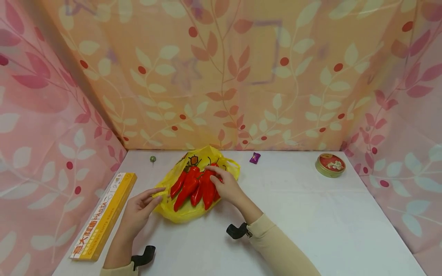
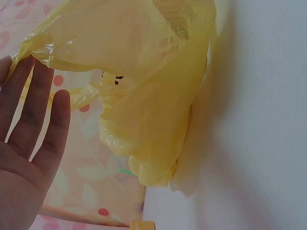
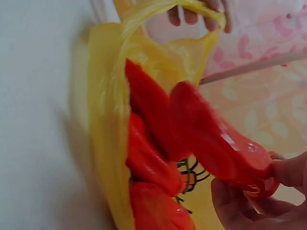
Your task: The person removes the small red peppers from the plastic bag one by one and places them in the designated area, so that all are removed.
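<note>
A yellow plastic bag [image 1: 179, 217] lies spread on the white table, its mouth toward me. Several red peppers [image 1: 186, 193] are in it, side by side. My left hand [image 1: 138, 209] pinches the bag's rim at its left side; in the left wrist view the fingers [image 2: 36, 105] reach up to the thin plastic. My right hand [image 1: 226, 186] holds one red pepper [image 3: 220, 143] by its end, between thumb and fingers. In the right wrist view this pepper slants above the others, and a dark printed pattern with orange shows on the bag behind them.
A long yellow and white pasta box [image 1: 103, 218] lies at the left. Near the back edge are a small green object [image 1: 153, 158] and a purple wrapped candy [image 1: 255, 158]. A round red and green tin [image 1: 330, 165] stands at the back right. Patterned cloth [image 1: 224, 76] encloses the table.
</note>
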Tool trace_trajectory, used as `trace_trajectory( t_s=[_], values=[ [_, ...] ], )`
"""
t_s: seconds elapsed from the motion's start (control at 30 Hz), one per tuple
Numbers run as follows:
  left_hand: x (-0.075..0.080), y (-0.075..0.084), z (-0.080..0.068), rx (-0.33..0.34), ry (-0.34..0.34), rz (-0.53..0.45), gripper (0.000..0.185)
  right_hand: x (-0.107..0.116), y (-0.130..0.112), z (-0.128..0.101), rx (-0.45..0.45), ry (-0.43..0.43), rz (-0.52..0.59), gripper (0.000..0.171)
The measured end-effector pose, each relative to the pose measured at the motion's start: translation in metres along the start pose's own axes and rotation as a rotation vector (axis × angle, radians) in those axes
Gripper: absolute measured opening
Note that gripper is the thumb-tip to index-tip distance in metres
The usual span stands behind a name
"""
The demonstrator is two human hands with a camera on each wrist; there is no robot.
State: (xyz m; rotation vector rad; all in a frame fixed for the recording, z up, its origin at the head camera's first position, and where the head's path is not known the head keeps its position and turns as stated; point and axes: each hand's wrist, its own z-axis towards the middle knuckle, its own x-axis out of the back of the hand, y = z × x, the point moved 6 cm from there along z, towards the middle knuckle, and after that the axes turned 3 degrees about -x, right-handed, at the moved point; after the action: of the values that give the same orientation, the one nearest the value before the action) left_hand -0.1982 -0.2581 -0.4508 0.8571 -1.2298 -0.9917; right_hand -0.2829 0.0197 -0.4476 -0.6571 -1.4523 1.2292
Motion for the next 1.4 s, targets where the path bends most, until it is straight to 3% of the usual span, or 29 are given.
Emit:
trace_trajectory(
  t_s=[0.33, 0.43, 0.67, 1.03, 1.4],
  values=[
    [0.0, -0.003, 0.001, -0.001, 0.003, 0.011, 0.035, 0.025, -0.009, -0.009, -0.035, -0.051, 0.224, 0.034],
    [-0.001, -0.004, 0.002, -0.001, 0.002, 0.015, 0.035, 0.033, -0.006, -0.011, -0.044, -0.053, 0.183, 0.035],
    [-0.004, -0.004, 0.002, -0.031, -0.024, 0.003, 0.035, 0.048, 0.003, -0.019, -0.109, -0.055, 0.064, 0.057],
    [-0.002, -0.005, 0.003, -0.027, -0.016, 0.01, 0.035, 0.093, 0.015, -0.036, -0.138, 0.132, -0.064, 0.056],
    [-0.004, 0.0, 0.001, -0.01, -0.026, -0.025, 0.037, 0.128, 0.029, -0.053, -0.166, 0.148, -0.133, 0.061]
  ],
)
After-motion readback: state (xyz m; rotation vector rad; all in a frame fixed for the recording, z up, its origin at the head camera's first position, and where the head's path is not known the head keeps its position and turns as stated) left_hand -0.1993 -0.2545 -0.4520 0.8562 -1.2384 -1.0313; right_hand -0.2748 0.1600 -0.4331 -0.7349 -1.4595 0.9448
